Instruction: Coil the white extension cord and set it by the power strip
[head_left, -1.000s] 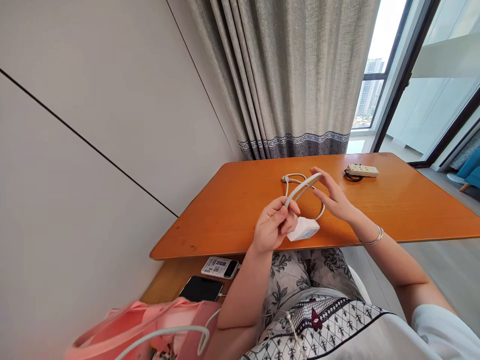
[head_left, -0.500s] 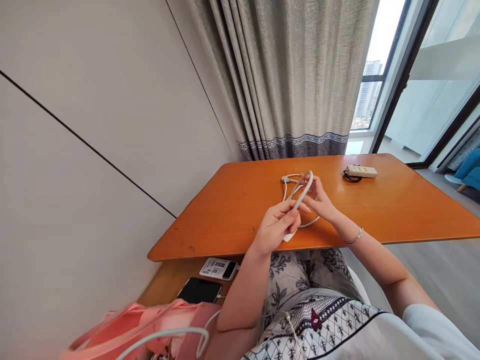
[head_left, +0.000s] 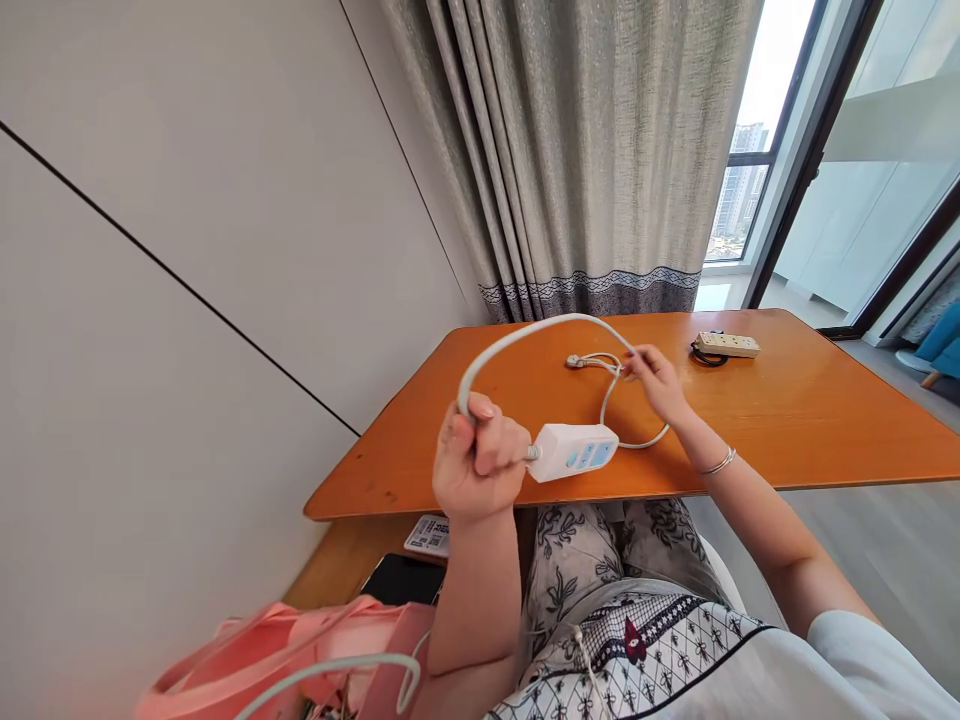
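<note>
My left hand [head_left: 478,463] is closed in a fist on a white cable [head_left: 525,336], close to where it leaves a small white power strip [head_left: 574,451] that sticks out to the right above the near table edge. The cable arcs up and over to my right hand [head_left: 658,381], which pinches it above the orange wooden table [head_left: 795,410]. More of the cable loops on the tabletop, and its plug end [head_left: 576,361] lies just left of my right hand.
A second, beige power strip [head_left: 726,344] with a black cord lies at the far right of the table. A grey curtain [head_left: 592,150] hangs behind the table. On a lower shelf sit a dark phone [head_left: 401,578] and a small device [head_left: 429,535]. Pink cloth [head_left: 300,650] lies at bottom left.
My left hand has pulled back and left, drawing the cable into a wide arc and bringing the power strip into full view. My right hand has slid outward along the cable.
</note>
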